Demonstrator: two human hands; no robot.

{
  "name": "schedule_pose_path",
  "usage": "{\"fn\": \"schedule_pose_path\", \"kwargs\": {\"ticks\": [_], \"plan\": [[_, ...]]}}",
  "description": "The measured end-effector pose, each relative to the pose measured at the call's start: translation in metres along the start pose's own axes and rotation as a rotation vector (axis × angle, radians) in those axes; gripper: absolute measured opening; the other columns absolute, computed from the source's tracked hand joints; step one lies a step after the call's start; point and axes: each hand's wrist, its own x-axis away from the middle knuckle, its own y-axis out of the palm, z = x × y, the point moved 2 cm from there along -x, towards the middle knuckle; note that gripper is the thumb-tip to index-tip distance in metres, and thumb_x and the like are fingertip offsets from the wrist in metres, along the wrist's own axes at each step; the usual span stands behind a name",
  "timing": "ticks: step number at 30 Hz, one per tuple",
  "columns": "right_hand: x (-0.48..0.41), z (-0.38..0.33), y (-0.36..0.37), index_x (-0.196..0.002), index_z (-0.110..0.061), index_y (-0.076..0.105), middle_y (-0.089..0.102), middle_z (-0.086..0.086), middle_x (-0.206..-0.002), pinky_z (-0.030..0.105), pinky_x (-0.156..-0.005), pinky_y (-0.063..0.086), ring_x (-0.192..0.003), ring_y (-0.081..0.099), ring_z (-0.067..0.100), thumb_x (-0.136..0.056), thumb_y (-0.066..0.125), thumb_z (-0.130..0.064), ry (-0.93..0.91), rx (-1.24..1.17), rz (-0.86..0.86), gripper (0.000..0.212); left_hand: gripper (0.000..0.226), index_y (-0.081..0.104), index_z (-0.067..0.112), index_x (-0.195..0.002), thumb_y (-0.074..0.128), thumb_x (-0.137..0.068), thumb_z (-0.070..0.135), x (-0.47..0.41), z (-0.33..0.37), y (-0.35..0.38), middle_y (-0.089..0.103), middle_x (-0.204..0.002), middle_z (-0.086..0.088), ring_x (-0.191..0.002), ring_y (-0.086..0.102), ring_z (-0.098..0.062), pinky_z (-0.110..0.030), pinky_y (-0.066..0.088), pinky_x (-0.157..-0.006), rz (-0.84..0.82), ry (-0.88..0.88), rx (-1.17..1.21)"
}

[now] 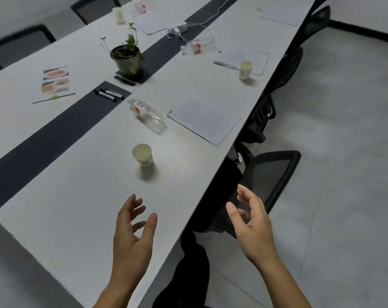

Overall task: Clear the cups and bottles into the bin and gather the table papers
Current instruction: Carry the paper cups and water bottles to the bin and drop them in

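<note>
A paper cup (142,155) stands upright on the long white table (77,207), just beyond my hands. A clear plastic bottle (149,116) lies on its side behind it, beside a clipped stack of papers (205,120). Farther along are a second paper cup (245,70) on more papers (250,58), another lying bottle (194,47), and a colour-printed sheet (55,82) at the left. My left hand (133,232) hovers over the table, fingers spread and empty. My right hand (253,223) hangs past the table's edge, fingers relaxed and empty. No bin is in view.
A potted plant (127,57), two markers (108,94) and a white charger with cable (177,30) sit along the dark centre strip. Black mesh chairs (270,174) stand along the table's right edge; grey floor lies beyond. More papers (279,16) and a cup (118,15) sit at the far end.
</note>
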Motion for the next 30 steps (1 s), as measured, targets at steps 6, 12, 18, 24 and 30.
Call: {"fn": "schedule_pose_path", "kwargs": {"ticks": [6, 12, 18, 24, 30], "plan": [[-0.128, -0.021, 0.074, -0.139, -0.04, 0.043, 0.046, -0.023, -0.135, 0.031, -0.106, 0.047, -0.123, 0.046, -0.01, -0.095, 0.065, -0.033, 0.005, 0.147, -0.19, 0.05, 0.065, 0.031, 0.033, -0.148, 0.066, -0.093, 0.025, -0.117, -0.022, 0.024, 0.046, -0.14, 0.014, -0.12, 0.051, 0.001, -0.027, 0.046, -0.093, 0.051, -0.214, 0.024], [-0.278, -0.052, 0.186, -0.151, -0.034, 0.032, 0.04, -0.013, -0.145, 0.036, -0.107, 0.044, -0.128, 0.045, 0.002, -0.094, 0.063, -0.04, -0.06, 0.278, -0.354, 0.065, 0.096, 0.015, 0.029, -0.155, 0.077, -0.082, 0.035, -0.235, -0.055, 0.04, 0.012, -0.156, 0.013, -0.144, 0.024, -0.01, -0.029, 0.032, -0.112, 0.1, -0.307, -0.114], [-0.377, -0.038, 0.302, -0.159, -0.023, 0.008, 0.008, 0.006, -0.165, 0.048, -0.122, 0.024, -0.153, 0.012, 0.023, -0.086, 0.071, -0.046, -0.129, 0.391, -0.369, 0.1, 0.119, 0.005, 0.035, -0.156, 0.086, -0.069, 0.042, -0.276, -0.101, 0.061, -0.001, -0.158, 0.022, -0.148, 0.001, -0.001, -0.032, 0.019, -0.116, 0.077, -0.314, -0.233], [-0.404, -0.007, 0.341, -0.161, -0.021, 0.004, 0.018, 0.011, -0.165, 0.045, -0.119, 0.026, -0.15, 0.02, 0.03, -0.096, 0.059, -0.042, -0.146, 0.578, -0.471, 0.087, 0.083, 0.033, 0.033, -0.149, 0.08, -0.08, 0.032, -0.276, -0.11, 0.068, 0.038, -0.142, 0.021, -0.128, 0.038, 0.004, -0.013, 0.031, -0.1, 0.17, -0.394, -0.11], [-0.371, -0.013, 0.286, -0.154, -0.017, 0.025, 0.054, 0.004, -0.136, 0.036, -0.092, 0.047, -0.122, 0.056, 0.027, -0.074, 0.066, -0.05, 0.061, 0.67, -0.562, 0.096, 0.081, 0.034, 0.027, -0.149, 0.079, -0.082, 0.028, -0.275, -0.085, 0.054, 0.036, -0.137, 0.021, -0.121, 0.038, 0.003, -0.008, 0.03, -0.094, 0.247, -0.445, -0.072]]}}
